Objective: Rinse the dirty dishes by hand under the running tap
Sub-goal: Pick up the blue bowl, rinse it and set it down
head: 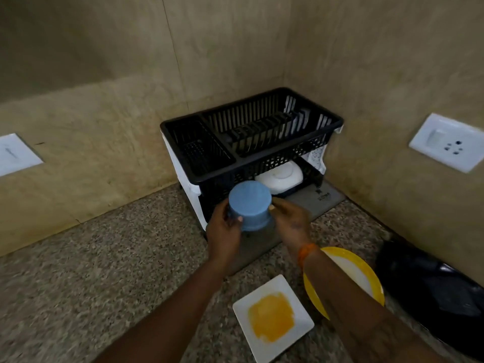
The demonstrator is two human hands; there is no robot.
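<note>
A blue bowl is held upside down, its flat base facing up, just in front of the lower shelf of a black dish rack. My left hand grips its left side with the thumb on the wall. On the other side my right hand holds it with curled fingers. A white square plate smeared with yellow lies on the counter near me. A round yellow-rimmed plate lies right of it, partly under my right forearm.
A white dish sits on the rack's lower shelf. The rack stands on a grey mat in the corner of a speckled granite counter. A black bag lies at the right. A wall socket is on the right wall.
</note>
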